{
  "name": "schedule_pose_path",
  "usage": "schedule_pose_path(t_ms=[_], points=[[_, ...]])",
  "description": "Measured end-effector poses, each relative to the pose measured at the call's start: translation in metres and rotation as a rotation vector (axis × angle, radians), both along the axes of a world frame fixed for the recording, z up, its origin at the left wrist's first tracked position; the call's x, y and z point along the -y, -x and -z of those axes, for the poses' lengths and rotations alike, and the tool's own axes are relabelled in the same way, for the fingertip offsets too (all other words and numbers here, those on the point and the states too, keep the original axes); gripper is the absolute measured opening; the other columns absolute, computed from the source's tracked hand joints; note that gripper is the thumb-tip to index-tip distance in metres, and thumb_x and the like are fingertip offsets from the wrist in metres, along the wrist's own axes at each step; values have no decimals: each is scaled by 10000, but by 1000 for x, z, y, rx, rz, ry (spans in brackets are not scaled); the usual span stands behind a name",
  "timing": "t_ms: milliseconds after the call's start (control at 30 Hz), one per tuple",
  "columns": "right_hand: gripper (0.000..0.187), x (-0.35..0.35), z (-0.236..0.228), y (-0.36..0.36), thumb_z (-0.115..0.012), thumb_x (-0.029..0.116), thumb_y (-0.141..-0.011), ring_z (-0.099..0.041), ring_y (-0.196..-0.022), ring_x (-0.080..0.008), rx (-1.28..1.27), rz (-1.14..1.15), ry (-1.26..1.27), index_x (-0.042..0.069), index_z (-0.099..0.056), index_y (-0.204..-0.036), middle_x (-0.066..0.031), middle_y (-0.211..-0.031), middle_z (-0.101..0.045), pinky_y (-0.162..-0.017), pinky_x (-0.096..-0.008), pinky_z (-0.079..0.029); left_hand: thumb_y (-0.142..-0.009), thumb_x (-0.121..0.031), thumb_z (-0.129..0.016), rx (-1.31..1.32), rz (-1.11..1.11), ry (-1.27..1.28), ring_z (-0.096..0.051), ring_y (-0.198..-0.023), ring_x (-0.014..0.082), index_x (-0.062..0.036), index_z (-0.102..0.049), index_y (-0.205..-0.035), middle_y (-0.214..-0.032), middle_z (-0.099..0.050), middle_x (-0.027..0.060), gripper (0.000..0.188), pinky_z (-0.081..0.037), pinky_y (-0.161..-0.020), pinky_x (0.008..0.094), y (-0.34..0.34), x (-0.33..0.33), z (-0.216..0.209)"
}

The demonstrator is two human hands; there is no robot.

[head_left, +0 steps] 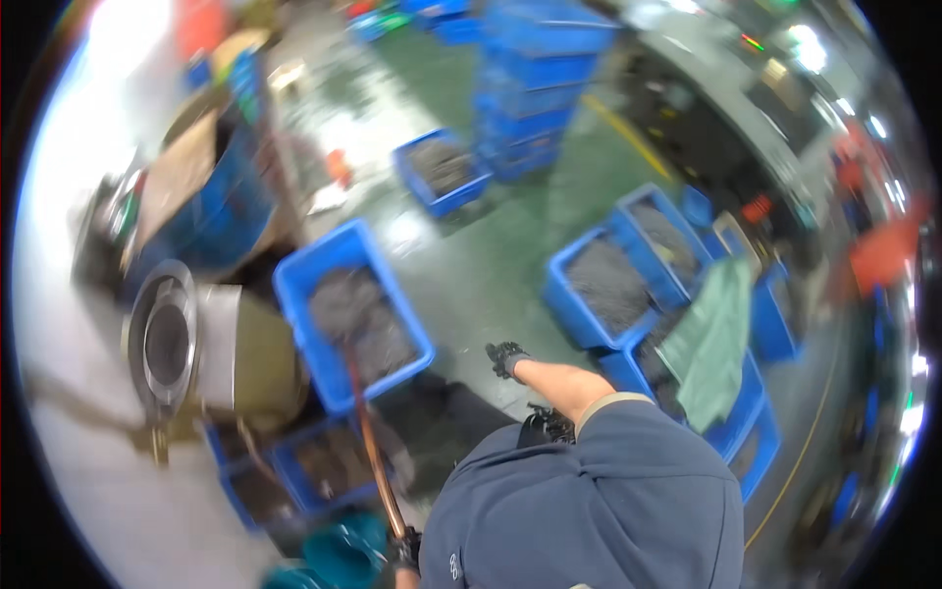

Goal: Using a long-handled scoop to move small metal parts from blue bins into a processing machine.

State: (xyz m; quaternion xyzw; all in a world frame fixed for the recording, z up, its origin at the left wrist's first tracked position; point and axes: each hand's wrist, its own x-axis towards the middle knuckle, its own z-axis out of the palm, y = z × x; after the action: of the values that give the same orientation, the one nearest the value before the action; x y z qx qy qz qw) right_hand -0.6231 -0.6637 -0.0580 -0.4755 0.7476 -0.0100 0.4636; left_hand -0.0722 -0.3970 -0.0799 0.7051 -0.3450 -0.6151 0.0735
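My left hand, in a dark glove at the lower edge, is closed around the reddish-brown handle of a long-handled tool. Its far end dips into grey loose material in a blue bin, where its head is hidden. My right hand, also dark-gloved, reaches forward over the green floor, apart from any bin. Its fingers are somewhat blurred but look spread, with nothing visible in them.
A machine with a round metal opening stands left of the bin. At right, several blue bins hold grey material, a green cloth draped over some. Stacked blue crates and a smaller filled bin stand ahead. Teal buckets sit lower left.
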Motion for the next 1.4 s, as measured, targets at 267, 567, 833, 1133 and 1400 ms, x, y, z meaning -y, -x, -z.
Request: schedule_pose_path(t_ms=[267,567,833,1133,1400], points=[[216,-241,-52,76,-643,274,-800,-679,-693,-252,-256,403,-53,64,-690,-807,-127,-740,-687,-628,-375,-537,-913,-346,-529,-155,418,-87,-530,-543,205,-151,-556,-849,-626,-520,42,207,-441,-492,371,63,178,-22],[236,-309,74,137,-566,236,-856,-688,-681,-225,-86,686,-119,62,-725,-846,-113,-762,-702,-619,-360,-545,-918,-341,-522,-272,441,-303,-531,-551,209,-151,-566,-844,-634,-525,43,208,-446,-498,373,155,257,-62],[366,-55,-2,141,-468,332,-930,-624,-519,-221,187,728,-25,35,-631,-791,-131,-676,-649,-440,-352,-497,-922,-337,-515,-340,-102,-495,-532,-558,213,-152,-576,-840,-642,-529,45,211,-450,-504,375,101,222,-60],[248,129,-53,67,-499,254,-918,-607,-539,-212,611,756,-322,46,-573,-805,-118,-663,-607,-448,-320,-474,-847,-384,-673,29,-360,-400,-564,-483,192,-14,-598,-907,-631,-587,91,382,-462,-445,335,126,128,-158],[220,200,1,-107,-512,318,-944,-626,-685,-194,487,411,-509,124,-600,-889,-70,-759,-618,-538,-326,-508,-862,-288,-673,-222,-586,-518,-581,-514,195,-33,-551,-973,-632,-587,106,303,-477,-469,327,143,192,-212]])
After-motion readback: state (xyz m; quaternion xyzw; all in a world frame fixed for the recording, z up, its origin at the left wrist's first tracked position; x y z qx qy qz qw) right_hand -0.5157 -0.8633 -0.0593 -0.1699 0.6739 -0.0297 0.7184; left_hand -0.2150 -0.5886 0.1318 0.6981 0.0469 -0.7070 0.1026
